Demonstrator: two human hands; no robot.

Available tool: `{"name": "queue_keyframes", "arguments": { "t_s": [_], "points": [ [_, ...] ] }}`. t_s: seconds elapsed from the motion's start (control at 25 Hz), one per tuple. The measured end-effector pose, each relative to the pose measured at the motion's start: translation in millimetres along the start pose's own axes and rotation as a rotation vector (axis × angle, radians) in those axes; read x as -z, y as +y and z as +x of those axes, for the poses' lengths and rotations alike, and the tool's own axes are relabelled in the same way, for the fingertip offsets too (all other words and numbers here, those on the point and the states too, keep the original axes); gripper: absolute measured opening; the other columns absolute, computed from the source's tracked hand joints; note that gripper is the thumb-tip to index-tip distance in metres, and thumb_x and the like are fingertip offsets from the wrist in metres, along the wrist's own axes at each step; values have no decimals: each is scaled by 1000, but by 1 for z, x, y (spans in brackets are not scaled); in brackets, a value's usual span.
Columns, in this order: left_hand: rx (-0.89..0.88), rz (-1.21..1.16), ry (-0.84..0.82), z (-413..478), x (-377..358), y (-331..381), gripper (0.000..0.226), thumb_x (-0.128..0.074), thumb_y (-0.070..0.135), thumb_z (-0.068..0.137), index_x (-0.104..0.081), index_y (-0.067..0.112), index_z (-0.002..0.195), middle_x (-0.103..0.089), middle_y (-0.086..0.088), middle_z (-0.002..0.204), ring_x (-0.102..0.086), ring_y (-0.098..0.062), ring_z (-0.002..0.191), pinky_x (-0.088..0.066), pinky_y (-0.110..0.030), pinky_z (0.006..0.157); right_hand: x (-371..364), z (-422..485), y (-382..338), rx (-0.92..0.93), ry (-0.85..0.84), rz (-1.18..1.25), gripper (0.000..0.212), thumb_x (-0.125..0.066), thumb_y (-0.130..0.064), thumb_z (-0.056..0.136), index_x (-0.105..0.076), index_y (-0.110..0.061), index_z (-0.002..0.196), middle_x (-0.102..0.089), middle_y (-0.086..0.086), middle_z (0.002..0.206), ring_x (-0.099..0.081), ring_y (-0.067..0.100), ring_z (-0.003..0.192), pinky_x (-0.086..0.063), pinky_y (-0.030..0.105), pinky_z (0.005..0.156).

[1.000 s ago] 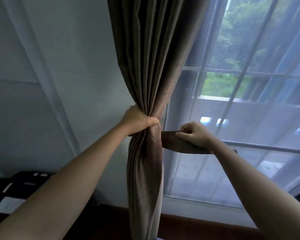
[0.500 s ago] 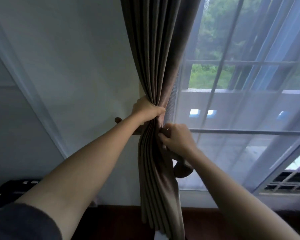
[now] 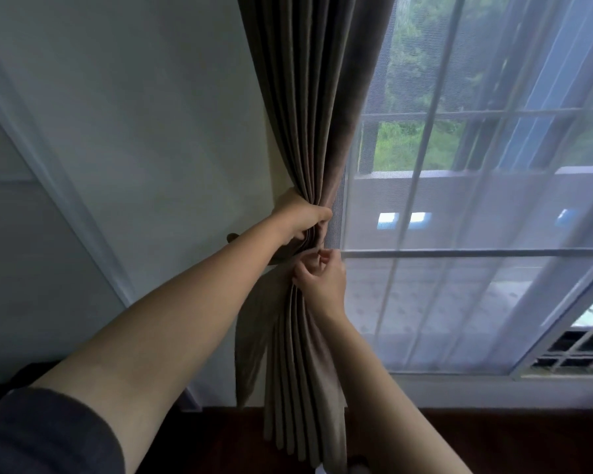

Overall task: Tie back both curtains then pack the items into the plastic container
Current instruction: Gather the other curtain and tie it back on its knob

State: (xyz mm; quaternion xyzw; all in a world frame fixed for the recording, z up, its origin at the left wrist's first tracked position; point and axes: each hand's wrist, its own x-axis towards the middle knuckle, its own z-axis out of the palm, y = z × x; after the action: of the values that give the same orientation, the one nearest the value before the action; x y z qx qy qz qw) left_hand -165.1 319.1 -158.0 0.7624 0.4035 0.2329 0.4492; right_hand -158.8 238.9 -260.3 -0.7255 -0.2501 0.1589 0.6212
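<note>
Head view: the curtain (image 3: 308, 131) — seemingly soft, pliant, best held at its gathered waist — sits clamped in the left grip (image 3: 302, 220), right grip (image 3: 322, 285) pinching the tie-back (image 3: 278, 260) just below.

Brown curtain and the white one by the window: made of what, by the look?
Brown curtain: looks like thick woven fabric, matte, opaque; deep soft pleats, bunched in the left hand. White curtain: thin sheer mesh, fibre unclear; window bars and trees show through it.

We see the curtain (image 3: 308, 131) as brown woven cloth, matt and pleated, its tieback (image 3: 280, 261) the same fabric. The sheer (image 3: 493, 206) is thin translucent mesh; the wall (image 3: 151, 97) is smooth matt paint.
</note>
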Motion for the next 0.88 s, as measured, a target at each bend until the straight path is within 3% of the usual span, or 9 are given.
{"name": "queue_keyframes", "arguments": {
  "t_s": [0.12, 0.24, 0.36, 0.44, 0.52, 0.6, 0.68, 0.8, 0.88],
  "points": [
    [6, 4, 12, 0, 0, 1, 40, -70, 14, 69, -57, 13, 107, -62, -3, 97, -61, -21, 90, -57, -36, 72, -4, 12, -4, -68, 45, -25, 47, -73, -38, 67, -46, -16, 99, -53, 5, 106, -56, 21, 96, -45, 29, 70],
    [5, 28, 34, 0, 0, -1, 38, -72, 17, 66, -58, 16, 101, -65, -4, 97, -63, -22, 87, -59, -37, 73, -12, 25, -6, -129, 32, -244, 79, -68, -59, 59, -45, -20, 123, -52, 5, 121, -50, 26, 116, -43, 47, 95],
    [-10, 24, 7, 0, 6, -7, 45, -78, 20, 61, -60, 17, 102, -67, -3, 99, -65, -21, 90, -59, -39, 77, -15, 33, -5, -39, -34, -237, 48, -66, -47, 69, -59, -21, 108, -64, 2, 104, -60, 25, 103, -49, 43, 86],
    [-103, -46, -181, 2, 20, -18, 54, -80, 17, 61, -59, 17, 112, -67, -3, 105, -65, -19, 97, -56, -40, 86, -12, 34, -4, -41, -28, -238, 31, -65, -39, 74, -61, -20, 99, -65, -1, 90, -64, 25, 92, -50, 37, 74],
    [-136, -221, -348, 3, 38, -39, 60, -68, 3, 74, -47, 20, 128, -60, -6, 119, -64, -23, 105, -54, -41, 89, -8, 34, -4, -28, -19, -300, 29, -65, -38, 76, -60, -20, 99, -62, 0, 86, -62, 26, 89, -45, 33, 69],
    [-88, -291, -310, 1, 51, -67, 63, -54, -9, 81, -38, 23, 134, -49, -2, 131, -62, -22, 100, -54, -37, 85, -7, 34, -4, -13, -17, -310, 31, -66, -39, 75, -60, -19, 98, -63, 1, 89, -62, 28, 89, -45, 33, 70],
    [-132, 7, -191, -1, 52, -97, 59, -58, -2, 81, -40, 22, 131, -46, -3, 133, -58, -17, 93, -52, -34, 81, -8, 34, -3, 3, -17, -308, 33, -66, -39, 75, -60, -19, 100, -65, 4, 96, -62, 29, 92, -45, 35, 72],
    [-343, 593, -182, -2, 32, -126, 57, -67, 22, 76, -47, 21, 129, -50, -3, 125, -48, -22, 114, -43, -41, 93, -7, 33, -1, 14, -21, -322, 37, -66, -38, 75, -60, -18, 105, -65, 7, 105, -61, 30, 98, -45, 35, 76],
    [-437, 797, -67, -3, 24, -124, 42, -61, 28, 81, -53, 21, 122, -56, 0, 119, -43, -25, 115, -38, -41, 88, -5, 31, 2, 25, -42, -306, 37, -66, -37, 74, -60, -19, 106, -65, 6, 105, -61, 29, 98, -48, 37, 79]
  ]
}}
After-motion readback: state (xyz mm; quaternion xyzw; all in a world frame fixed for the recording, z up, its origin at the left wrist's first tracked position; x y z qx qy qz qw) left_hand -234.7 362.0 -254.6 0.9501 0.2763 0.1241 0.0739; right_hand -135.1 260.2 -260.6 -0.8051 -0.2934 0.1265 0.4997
